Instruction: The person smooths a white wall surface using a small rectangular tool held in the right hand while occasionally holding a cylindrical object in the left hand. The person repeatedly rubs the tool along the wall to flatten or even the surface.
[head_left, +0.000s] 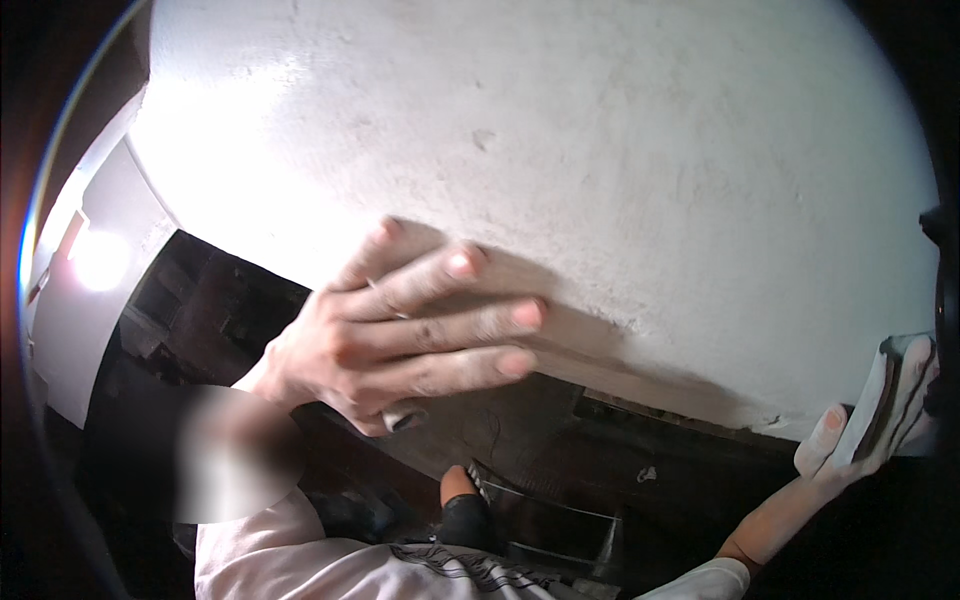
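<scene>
My left hand [400, 335] is in front of the lower part of a white plastered wall [560, 150], with its fingers stretched and spread. White dust coats the fingers, and their shadows fall on the wall just beside them. Whether the fingertips touch the plaster I cannot tell. The thumb is bent below, partly hidden. At the far right, by the wall's edge, my right hand [822, 445] is closed around a flat pale-grey block [864, 410] with a darker side. Its thumb lies on one side and its dusty fingers on the other.
A bright lamp [100, 260] shines at the left beside a pale panel [85, 330]. Small pits and scuffs mark the wall. Below its lower edge lies a dark floor [540, 440], with a dark, pale-edged object [550, 520] near my foot.
</scene>
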